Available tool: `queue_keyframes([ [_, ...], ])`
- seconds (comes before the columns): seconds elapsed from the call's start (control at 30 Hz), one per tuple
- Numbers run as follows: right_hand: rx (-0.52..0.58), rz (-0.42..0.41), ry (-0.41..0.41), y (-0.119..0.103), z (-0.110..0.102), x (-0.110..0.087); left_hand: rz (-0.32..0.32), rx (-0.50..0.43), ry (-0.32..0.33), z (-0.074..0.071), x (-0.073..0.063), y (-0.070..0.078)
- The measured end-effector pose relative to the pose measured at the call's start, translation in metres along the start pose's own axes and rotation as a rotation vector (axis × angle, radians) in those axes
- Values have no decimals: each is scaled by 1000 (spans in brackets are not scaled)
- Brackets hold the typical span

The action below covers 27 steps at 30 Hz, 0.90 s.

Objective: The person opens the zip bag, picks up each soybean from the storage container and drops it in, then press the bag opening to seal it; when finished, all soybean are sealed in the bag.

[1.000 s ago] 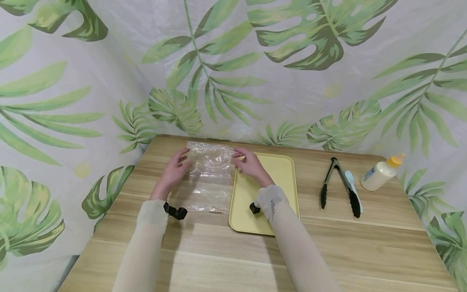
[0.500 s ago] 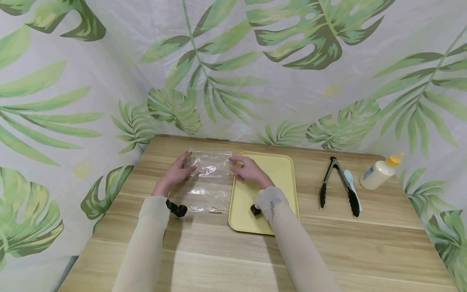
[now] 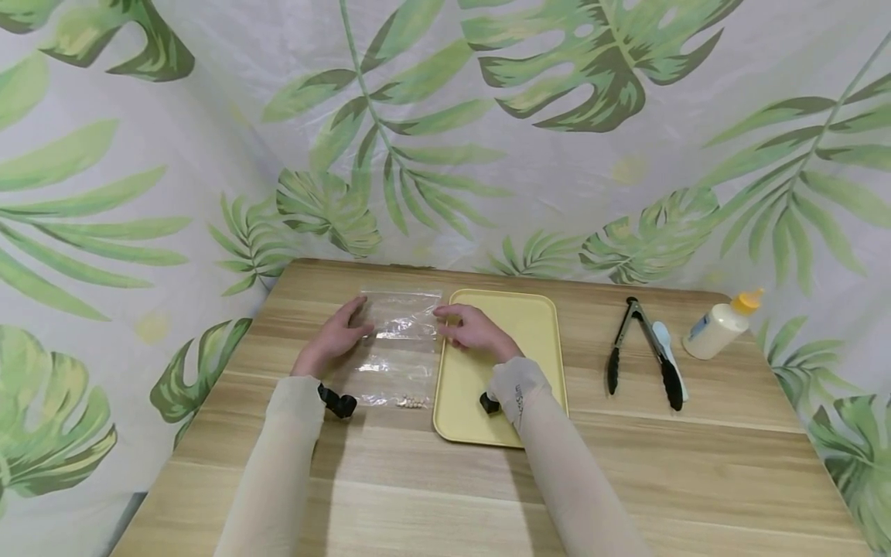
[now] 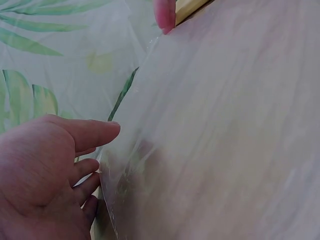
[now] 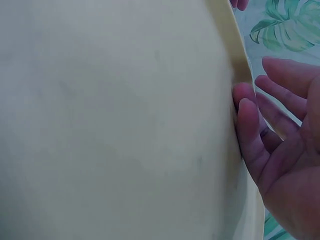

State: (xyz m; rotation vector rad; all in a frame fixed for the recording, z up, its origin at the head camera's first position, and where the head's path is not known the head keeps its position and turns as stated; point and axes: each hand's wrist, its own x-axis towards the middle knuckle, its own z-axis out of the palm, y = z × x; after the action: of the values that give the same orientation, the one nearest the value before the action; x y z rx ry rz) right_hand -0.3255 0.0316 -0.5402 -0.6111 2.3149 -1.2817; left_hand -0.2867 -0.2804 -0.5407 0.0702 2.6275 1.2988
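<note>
A clear plastic zip bag [image 3: 404, 352] lies flat on the table, with several small pale pieces [image 3: 412, 402] at its lower right corner. My left hand [image 3: 336, 336] is at the bag's left edge; its fingers are relaxed, and the left wrist view shows the thumb [image 4: 97, 132] over that edge. At the bag's right edge, above the rim of the yellow tray [image 3: 515, 387], is my right hand [image 3: 475, 330]. In the right wrist view its loosely bent fingers [image 5: 250, 127] are by the tray rim. Neither hand grips anything.
Black-tipped tongs [image 3: 643, 348] and a light blue spoon [image 3: 667, 348] lie right of the tray. Beyond them stands a white bottle [image 3: 713, 331] with a yellow cap. A leaf-print cloth [image 3: 431, 139] hangs behind the wooden table [image 3: 418, 487].
Both hands have let go of the bag's top edge and moved slightly down along its sides. The bag's raised top part has settled flat on the table.
</note>
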Motion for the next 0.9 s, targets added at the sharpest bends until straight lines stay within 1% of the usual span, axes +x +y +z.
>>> queue_keyframes([
  [0.1, -2, -4, 3, 0, -1, -1, 11, 16, 3, 0, 1, 0],
  [0.3, 11, -17, 11, -1, -2, -5, 31, 13, 22, 1, 1, -1],
  [0.4, -14, -45, 26, -4, -5, -10, 49, 20, 39, 1, 0, 0],
  [0.47, -37, -72, 39, -8, -10, -16, 77, 46, 56, 0, 0, 0],
  [0.6, -91, -106, 82, -11, -26, -35, 144, 103, 90, -6, -5, 8],
  [0.73, -186, -132, 147, -11, -47, -62, 212, 191, 124, -13, -14, 22],
  [0.8, -229, -145, 180, -11, -58, -78, 259, 262, 153, -17, -19, 31],
  [0.9, -257, -151, 224, -11, -74, -106, 348, 424, 220, -23, -27, 43],
])
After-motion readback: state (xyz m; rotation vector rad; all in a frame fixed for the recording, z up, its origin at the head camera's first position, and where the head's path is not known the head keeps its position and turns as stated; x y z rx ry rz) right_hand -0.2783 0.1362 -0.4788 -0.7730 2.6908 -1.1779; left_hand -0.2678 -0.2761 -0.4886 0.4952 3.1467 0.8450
